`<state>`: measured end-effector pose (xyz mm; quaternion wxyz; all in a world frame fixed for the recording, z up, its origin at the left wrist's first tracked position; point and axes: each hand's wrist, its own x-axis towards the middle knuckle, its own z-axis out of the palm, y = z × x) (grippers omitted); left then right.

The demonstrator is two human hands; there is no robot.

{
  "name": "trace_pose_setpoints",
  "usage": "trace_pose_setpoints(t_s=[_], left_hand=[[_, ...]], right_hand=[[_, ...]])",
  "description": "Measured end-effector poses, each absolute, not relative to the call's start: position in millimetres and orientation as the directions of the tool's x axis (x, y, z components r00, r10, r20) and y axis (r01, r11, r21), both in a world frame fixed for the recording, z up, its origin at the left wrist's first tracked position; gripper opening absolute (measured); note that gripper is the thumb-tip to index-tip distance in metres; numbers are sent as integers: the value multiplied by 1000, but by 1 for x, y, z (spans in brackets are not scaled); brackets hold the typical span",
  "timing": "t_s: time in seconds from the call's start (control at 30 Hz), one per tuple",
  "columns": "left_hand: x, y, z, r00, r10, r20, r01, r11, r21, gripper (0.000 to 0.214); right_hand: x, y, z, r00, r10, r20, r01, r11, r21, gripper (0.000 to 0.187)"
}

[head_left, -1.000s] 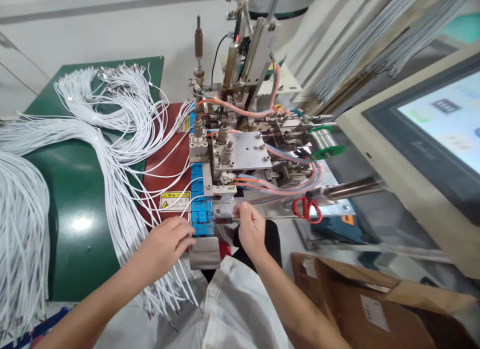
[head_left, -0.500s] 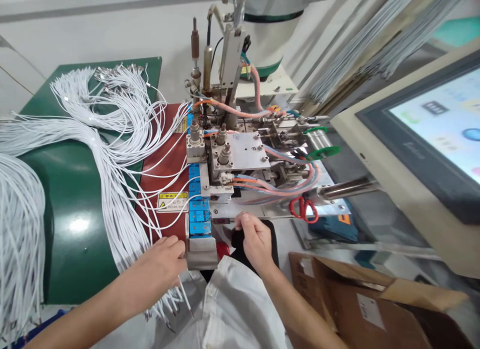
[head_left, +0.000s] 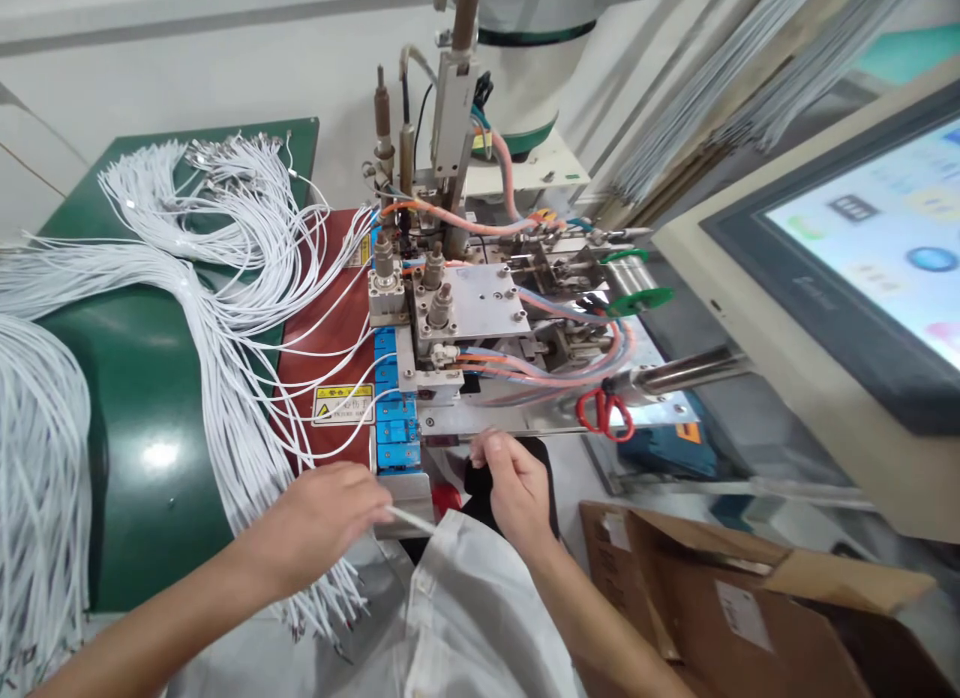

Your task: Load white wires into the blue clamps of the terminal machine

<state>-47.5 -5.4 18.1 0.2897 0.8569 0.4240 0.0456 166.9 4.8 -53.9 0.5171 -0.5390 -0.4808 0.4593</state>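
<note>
My left hand [head_left: 330, 518] is closed in a pinch on a white cable [head_left: 411, 521], whose free end sticks out to the right past the fingertips. Beneath that hand lies a thick bundle of white cables [head_left: 217, 418]. Close by, a row of blue clamps [head_left: 396, 413] runs along the machine [head_left: 480, 303], and several single cables lead into it. My right hand [head_left: 516, 488] is held with curled fingers below the machine's front edge; whatever lies inside them, if anything, is hidden.
More cables hang over the green table [head_left: 157, 498] at left. Red-handled scissors [head_left: 604, 415] sit on the machine's right side, near a wire spool [head_left: 634, 283]. A tilted touchscreen [head_left: 877, 238] juts in from the right above a cardboard box [head_left: 720, 588].
My left hand has moved slightly right and turned, bringing the cable end from pointing down to pointing right. My right hand stays nearly in place. The view has shifted a little.
</note>
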Motion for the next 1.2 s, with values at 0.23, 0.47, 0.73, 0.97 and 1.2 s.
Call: trace_pose_setpoints(t_s=[0.23, 0.47, 0.73, 0.97, 1.2], left_hand=[[-17, -1, 1, 337, 936, 104, 713, -325, 622, 20], [-1, 0, -1, 243, 970, -10, 579, -137, 804, 33], [7, 5, -6, 126, 992, -12, 456, -47, 889, 19], [9, 3, -15, 71, 994, 84, 445, -107, 889, 15], [13, 2, -16, 18, 1000, 8, 385, -14, 923, 15]], right_hand=[[156, -2, -39, 95, 987, 129, -92, 138, -986, 25], [153, 10, -25, -85, 980, 179, 81, 186, -979, 12], [147, 3, -27, 124, 970, 210, 139, 193, -971, 12], [137, 3, -22, 162, 945, 283, 280, 231, -932, 7], [132, 3, -26, 172, 958, 231, 245, 186, -952, 10]])
